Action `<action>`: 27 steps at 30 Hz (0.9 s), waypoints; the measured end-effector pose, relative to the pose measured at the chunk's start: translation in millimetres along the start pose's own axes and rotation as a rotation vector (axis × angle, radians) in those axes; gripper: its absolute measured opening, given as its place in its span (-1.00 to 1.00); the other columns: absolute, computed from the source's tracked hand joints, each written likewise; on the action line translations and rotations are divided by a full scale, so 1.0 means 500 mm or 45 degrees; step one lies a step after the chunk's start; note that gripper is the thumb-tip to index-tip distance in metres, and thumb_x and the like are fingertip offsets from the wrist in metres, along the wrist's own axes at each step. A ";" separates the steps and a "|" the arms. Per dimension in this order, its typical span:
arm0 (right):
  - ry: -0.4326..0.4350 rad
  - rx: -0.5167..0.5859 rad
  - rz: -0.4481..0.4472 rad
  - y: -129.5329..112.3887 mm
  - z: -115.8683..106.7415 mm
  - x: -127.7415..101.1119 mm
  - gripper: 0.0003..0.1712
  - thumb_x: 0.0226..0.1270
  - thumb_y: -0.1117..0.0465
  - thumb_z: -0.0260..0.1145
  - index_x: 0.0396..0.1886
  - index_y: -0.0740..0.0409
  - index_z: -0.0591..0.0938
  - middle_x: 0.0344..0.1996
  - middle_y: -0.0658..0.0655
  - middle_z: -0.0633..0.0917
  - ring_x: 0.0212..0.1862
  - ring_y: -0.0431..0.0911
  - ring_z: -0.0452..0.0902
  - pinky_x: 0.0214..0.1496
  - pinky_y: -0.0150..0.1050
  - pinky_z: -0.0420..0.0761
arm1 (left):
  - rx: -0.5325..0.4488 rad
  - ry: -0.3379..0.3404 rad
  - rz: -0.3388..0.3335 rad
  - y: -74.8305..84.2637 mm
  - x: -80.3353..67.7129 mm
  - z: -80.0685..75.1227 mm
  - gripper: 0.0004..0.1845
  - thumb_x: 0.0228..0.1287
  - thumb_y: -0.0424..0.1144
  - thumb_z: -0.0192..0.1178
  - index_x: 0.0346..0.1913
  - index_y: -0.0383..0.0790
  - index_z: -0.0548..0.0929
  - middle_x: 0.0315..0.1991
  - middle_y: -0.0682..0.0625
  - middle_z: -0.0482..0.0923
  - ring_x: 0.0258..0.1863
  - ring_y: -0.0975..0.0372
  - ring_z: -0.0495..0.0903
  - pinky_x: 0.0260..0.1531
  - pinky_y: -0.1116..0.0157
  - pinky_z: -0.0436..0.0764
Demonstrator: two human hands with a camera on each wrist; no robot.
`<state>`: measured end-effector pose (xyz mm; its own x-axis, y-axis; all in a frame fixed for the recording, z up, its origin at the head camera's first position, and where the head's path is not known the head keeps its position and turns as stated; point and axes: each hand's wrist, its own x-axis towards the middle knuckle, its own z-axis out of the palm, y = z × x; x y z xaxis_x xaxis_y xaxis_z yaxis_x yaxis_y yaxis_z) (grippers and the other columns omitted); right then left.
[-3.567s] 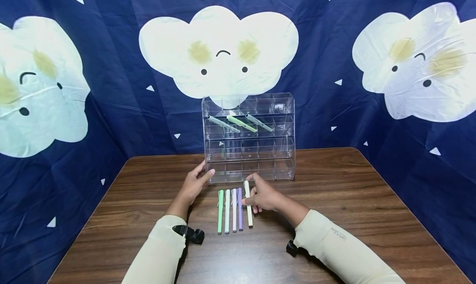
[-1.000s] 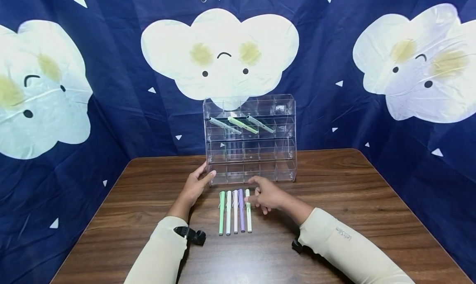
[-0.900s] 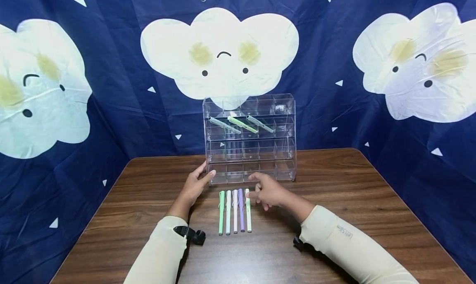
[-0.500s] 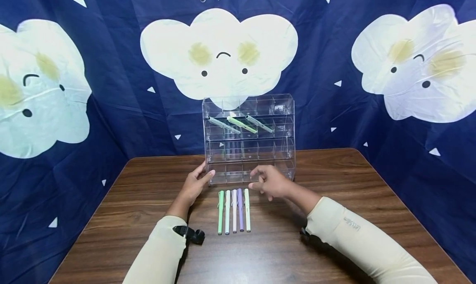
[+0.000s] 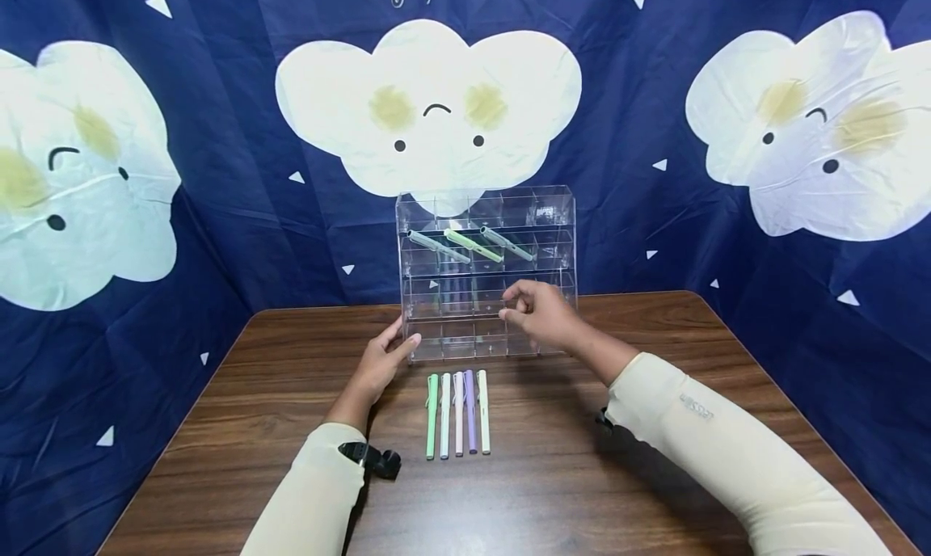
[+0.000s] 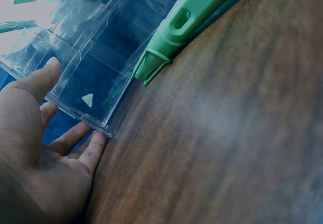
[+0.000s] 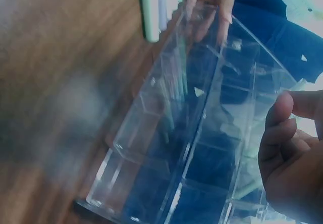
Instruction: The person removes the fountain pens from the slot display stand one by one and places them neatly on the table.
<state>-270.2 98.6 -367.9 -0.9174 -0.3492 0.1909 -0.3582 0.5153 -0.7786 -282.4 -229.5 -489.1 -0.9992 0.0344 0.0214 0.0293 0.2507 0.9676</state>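
Observation:
A clear acrylic rack with tiered compartments stands at the back of the table. My left hand holds its lower left edge, thumb over the front and fingers along the side. My right hand, nothing in it, is raised before the right half of the rack, fingers loosely bent and a gap between thumb and index finger. Two grey-blue pens and a lime green pen lean in the second tier from the top. Before the rack lie a green pen, two whitish pens, a purple pen and a cream pen, side by side.
The brown wooden table runs under everything. A dark blue cloth printed with white clouds hangs round its back and sides.
The cream pen has been set down beside the purple pen and let go. My right hand has risen from it, up and to the right before the rack. My left hand has stayed put.

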 end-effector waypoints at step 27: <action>0.389 -0.161 -0.092 -0.005 -0.058 0.141 -0.50 0.56 0.17 0.46 0.39 0.19 0.61 0.20 0.22 0.63 -0.63 -0.11 0.64 -0.41 -0.17 0.71 | 0.000 -0.013 -0.004 -0.001 -0.003 0.001 -0.18 0.62 0.03 0.31 0.77 0.02 0.20 0.66 -0.30 0.34 0.60 -0.13 0.44 0.50 -0.09 0.53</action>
<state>-338.9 95.7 -335.1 -0.8915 -0.1478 0.4282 -0.4255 0.5973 -0.6799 -280.8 -229.1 -489.6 -0.9989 0.0434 0.0155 0.0259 0.2507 0.9677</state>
